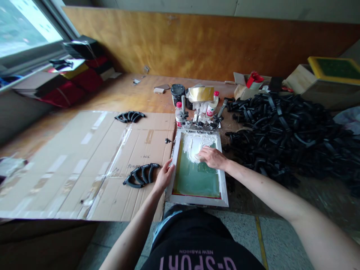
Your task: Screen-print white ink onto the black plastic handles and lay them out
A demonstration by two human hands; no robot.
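Observation:
A screen printing frame (224,189) with a pale metal rim and green mesh lies in front of me. White paste (194,144) is smeared thickly over the upper part of its mesh. My left hand (165,175) grips the frame's left rim, with the fingertips partly hidden. Above the mesh, my right hand (213,157) is closed at the lower right edge of the paste; what its curled fingers hold is hidden. Curved black plastic parts (142,175) lie in a row left of my left hand. Metal clamps (200,123) stand at the frame's far end.
Cardboard (95,161) covers the left of the table, with another row of black parts (129,116). A large heap of black parts (281,127) fills the right. Red-capped bottles (210,107) and a black tub (177,93) stand behind the clamps. Boxes (300,80) sit back right.

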